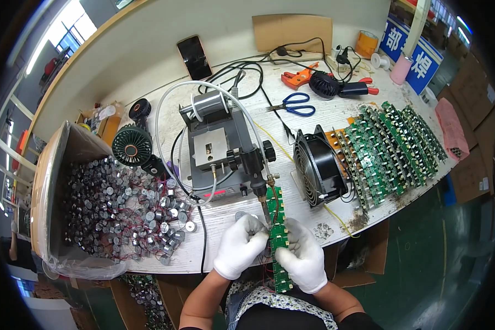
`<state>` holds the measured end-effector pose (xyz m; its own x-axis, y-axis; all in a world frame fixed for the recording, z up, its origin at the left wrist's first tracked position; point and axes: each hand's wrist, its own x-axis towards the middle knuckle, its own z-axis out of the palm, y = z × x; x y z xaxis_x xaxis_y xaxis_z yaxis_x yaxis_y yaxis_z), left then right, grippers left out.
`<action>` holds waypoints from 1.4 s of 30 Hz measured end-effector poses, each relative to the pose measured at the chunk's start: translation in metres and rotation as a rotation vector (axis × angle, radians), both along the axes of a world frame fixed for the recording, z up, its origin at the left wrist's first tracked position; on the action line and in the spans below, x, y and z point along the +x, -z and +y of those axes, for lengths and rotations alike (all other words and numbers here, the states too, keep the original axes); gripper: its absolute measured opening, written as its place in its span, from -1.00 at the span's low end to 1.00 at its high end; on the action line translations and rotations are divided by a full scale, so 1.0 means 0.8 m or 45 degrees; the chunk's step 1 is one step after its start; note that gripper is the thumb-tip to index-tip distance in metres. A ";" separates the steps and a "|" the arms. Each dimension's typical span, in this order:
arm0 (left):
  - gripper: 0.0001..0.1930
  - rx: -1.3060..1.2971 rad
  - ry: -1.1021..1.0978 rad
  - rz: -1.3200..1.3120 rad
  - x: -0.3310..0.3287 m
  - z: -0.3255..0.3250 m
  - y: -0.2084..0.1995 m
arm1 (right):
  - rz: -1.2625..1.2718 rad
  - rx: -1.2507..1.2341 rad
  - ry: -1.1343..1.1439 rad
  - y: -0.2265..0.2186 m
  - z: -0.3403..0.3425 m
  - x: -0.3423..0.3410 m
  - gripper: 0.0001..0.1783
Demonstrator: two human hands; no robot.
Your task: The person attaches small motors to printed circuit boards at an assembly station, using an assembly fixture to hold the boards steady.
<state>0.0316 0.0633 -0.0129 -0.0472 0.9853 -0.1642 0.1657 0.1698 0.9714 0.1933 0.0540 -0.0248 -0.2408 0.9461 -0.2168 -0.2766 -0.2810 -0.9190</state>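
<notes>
While blue signs [411, 52] lean at the far right, left hand [241, 246] and right hand [303, 256] grip a green board strip [279, 236]

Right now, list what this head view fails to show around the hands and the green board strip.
- Lower end of the green board strip: hidden behind the right hand and the person's body.
- Part pinched by the left hand: covered by gloved fingers.
- Soldering tip contact: too small.
- Small round parts: far side hidden by the box wall.

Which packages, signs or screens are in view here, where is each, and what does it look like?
Phone: far edge, dark screen, propped on wall.
Blue signs: far right, white characters.
Red display: front of soldering station.
Cardboard box: left, plastic-lined, full of small round parts.
</notes>
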 end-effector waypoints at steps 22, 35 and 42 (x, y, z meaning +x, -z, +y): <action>-0.90 -0.422 0.030 -0.527 -0.007 -0.003 -0.006 | 0.250 -0.122 -0.062 -0.002 0.005 0.003 -0.36; -0.86 -0.417 0.040 -0.465 -0.005 -0.001 -0.010 | 0.059 -0.043 -0.032 0.003 0.005 0.003 -0.37; -0.89 -0.120 -0.016 0.002 -0.042 -0.026 0.003 | -0.430 0.286 -0.016 0.020 0.008 0.013 -0.42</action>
<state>-0.0022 0.0427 -0.0150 -0.0600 0.9648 -0.2560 0.1642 0.2625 0.9509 0.2035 0.0601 -0.0404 -0.2033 0.9763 -0.0743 0.0538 -0.0646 -0.9965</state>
